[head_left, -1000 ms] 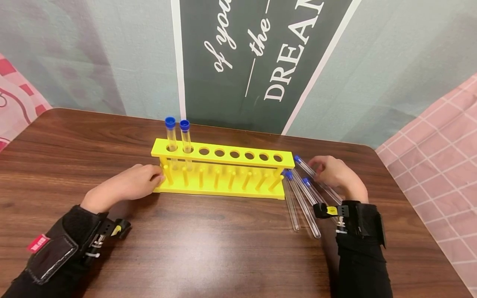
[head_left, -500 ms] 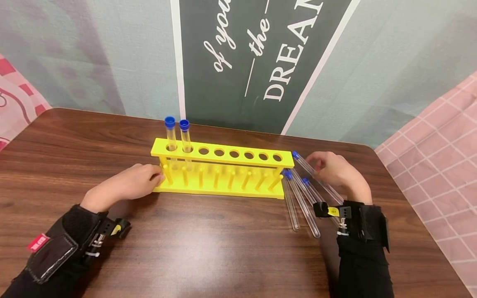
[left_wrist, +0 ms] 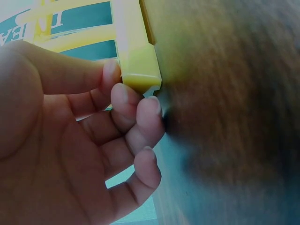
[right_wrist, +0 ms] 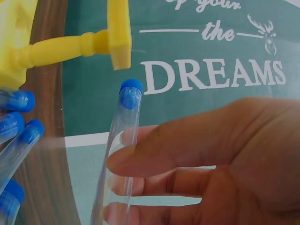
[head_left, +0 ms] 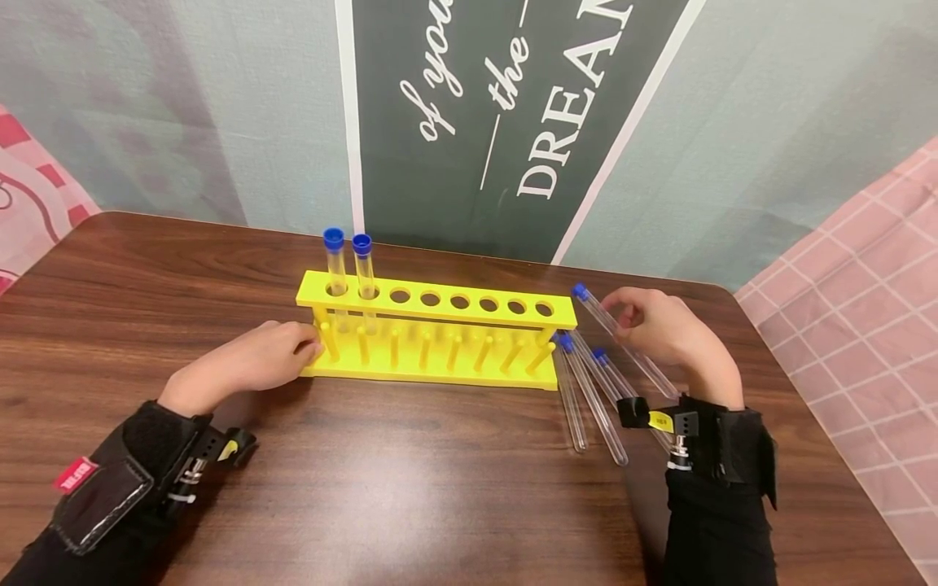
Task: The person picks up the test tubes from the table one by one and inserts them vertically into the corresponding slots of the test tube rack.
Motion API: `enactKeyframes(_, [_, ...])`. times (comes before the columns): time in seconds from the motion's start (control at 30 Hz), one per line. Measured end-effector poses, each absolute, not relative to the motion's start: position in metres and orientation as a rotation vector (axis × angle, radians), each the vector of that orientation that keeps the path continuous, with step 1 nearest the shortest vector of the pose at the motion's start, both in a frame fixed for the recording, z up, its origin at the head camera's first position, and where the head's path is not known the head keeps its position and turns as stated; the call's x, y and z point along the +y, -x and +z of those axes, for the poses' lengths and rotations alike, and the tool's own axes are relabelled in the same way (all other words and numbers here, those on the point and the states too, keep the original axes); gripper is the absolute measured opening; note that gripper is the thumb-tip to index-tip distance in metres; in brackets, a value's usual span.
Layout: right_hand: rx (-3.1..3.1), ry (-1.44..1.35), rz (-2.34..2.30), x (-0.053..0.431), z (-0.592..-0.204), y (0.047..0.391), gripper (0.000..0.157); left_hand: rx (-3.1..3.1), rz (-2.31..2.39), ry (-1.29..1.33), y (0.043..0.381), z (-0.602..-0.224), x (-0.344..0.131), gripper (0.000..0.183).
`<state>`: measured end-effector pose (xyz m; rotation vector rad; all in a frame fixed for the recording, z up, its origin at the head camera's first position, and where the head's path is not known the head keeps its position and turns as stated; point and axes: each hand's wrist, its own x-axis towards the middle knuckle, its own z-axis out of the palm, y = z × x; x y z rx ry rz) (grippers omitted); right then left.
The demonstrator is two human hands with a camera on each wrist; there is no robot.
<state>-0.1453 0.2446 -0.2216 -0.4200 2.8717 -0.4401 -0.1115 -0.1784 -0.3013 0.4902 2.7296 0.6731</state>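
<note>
A yellow test tube rack (head_left: pixel 432 378) stands mid-table, with two blue-capped test tubes (head_left: pixel 336 268) upright in its leftmost holes. My left hand (head_left: pixel 256 358) pinches the rack's left end; in the left wrist view the thumb and fingertips meet at its yellow corner (left_wrist: pixel 140 75). To the right of the rack, my right hand (head_left: pixel 663 330) pinches a clear test tube (head_left: pixel 597 311) with a blue cap between thumb and fingers. The right wrist view shows this tube (right_wrist: pixel 123 117) tilted, its cap pointing up. Below it, several more capped tubes (head_left: pixel 597 411) lie on the wood.
The brown wooden table (head_left: pixel 410 480) reaches back to a cloth backdrop (head_left: pixel 469 122) with white lettering. Pink checked cloth (head_left: pixel 879 325) hangs along the right side. The loose tubes' capped ends lie close against the rack's right end.
My right hand has risen and shifted slightly right, and the pinched test tube has come up with it, its cap now higher. The left hand and rack stay almost still.
</note>
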Motion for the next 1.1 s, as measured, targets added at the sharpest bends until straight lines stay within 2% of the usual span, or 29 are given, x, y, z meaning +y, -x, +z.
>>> enactKeyframes(0.6, [2.989, 0.491, -0.518, 0.228, -0.204, 0.129, 0.031, 2.719, 0.673, -0.482, 0.112, -0.301, -0.179, 0.017])
enactKeyframes(1.1, [2.725, 0.667, -0.996, 0.211, -0.204, 0.124, 0.031, 2.727, 0.689, -0.485, 0.11, -0.301, -0.179, 0.017])
